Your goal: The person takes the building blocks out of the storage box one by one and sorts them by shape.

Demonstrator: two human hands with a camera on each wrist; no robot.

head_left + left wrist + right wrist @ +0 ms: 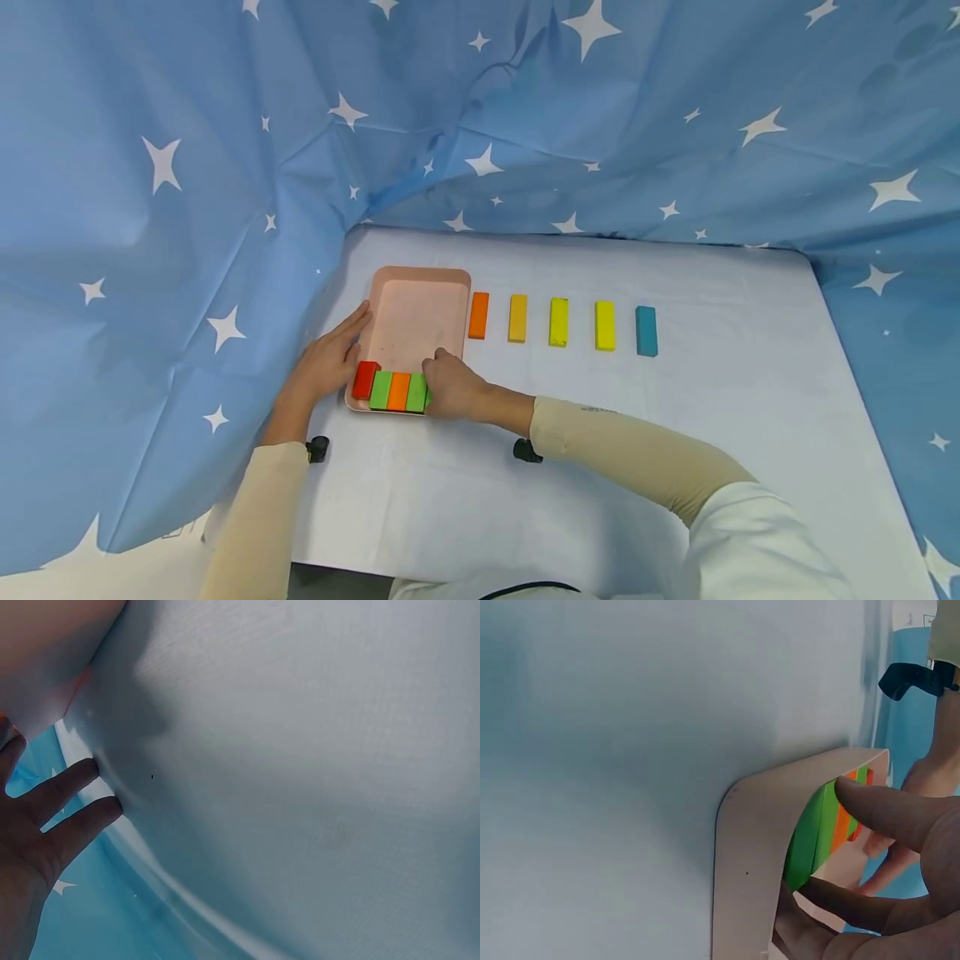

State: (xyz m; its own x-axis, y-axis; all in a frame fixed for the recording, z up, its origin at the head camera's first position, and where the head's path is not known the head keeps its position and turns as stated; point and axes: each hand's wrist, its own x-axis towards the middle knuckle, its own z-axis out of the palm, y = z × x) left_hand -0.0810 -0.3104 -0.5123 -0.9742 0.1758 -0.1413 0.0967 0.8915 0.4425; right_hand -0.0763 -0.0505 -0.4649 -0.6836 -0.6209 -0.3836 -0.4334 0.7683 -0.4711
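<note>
A pink tray (422, 321) lies at the left of the white table, with a row of blocks along its near edge. From the left the row runs red block (365, 380), green block (381, 390), orange block (399, 391), green block (416, 392). At the row's right end my right hand (456, 388) pinches another green block (803, 841) between thumb and fingers, inside the tray's corner in the right wrist view. My left hand (324, 365) rests against the tray's left side, its fingers extended and spread in the left wrist view.
Right of the tray stands a spaced row of blocks: orange (478, 316), amber (517, 318), two yellow ones (558, 322), and blue (647, 331). A blue star-patterned cloth (420, 75) hangs behind the table and along its left side.
</note>
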